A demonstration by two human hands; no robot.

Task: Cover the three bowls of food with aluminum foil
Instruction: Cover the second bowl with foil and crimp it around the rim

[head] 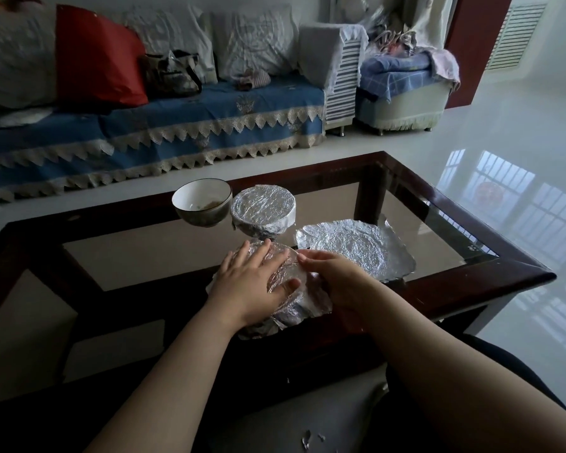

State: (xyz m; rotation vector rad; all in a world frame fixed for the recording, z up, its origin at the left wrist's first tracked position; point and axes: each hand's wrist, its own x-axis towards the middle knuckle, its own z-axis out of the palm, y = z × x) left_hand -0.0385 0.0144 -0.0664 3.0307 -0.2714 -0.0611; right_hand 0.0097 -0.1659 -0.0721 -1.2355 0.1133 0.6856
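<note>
L hand (257, 282): flat, fingers spread, palm down on top of foil over near bowl; open, not gripping.
R hand (335, 282): against right side of same bowl, fingers curled round foil at rim; pressing it in, not closed in a fist.
Near bowl (288, 289): at front edge of bench, close to person; fully under crinkled foil, loose foil flaps sticking out at bottom front & right. Bowl itself hidden.
Covered bowl (263, 210): behind near bowl, mid-bench; foil tight over top & down sides.
Open bowl (202, 204): white w/ dark rim, touching or just beside covered bowl on its left; no foil, bit of food inside at bottom.
Spare foil sheet (353, 246): lying flat on glass, right of both foiled bowls, wrinkled, round imprint in middle.
Bench (471, 269): glass top, dark wood frame.
Foil scraps (307, 439): 2 or 3 small bits near bottom of view, on person's lap or floor, can't tell which.
Sofa (177, 125): beyond bench, blue cover w/ lace trim, red cushion (95, 57).
</note>
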